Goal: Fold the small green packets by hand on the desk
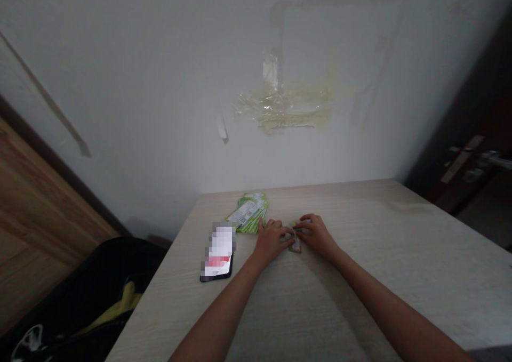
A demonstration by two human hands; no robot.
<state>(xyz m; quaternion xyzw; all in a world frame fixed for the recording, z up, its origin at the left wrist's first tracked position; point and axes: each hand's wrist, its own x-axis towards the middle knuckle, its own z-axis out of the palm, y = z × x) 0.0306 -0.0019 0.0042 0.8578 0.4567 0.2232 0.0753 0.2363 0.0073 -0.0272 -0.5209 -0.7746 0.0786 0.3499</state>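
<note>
A small green-and-white printed piece [295, 246], like a card or a packet, lies at the middle of the table, partly covered by my fingers. From its left side my left hand [273, 240] grips it with bent fingers. My right hand [316, 234] meets it from the other side, thumb and fingertips closed on its upper part. Just beyond my left hand is a fanned pile of similar green printed pieces [254, 210]. The picture is too dim to read their print.
A phone [219, 250] with a lit, blurred screen lies left of my hands on the pale wooden table [380, 276]. A wall [160, 85] with tape remains stands behind. Left of the table is a black bag [116, 260]; a dark door with a handle [496, 159] is at right.
</note>
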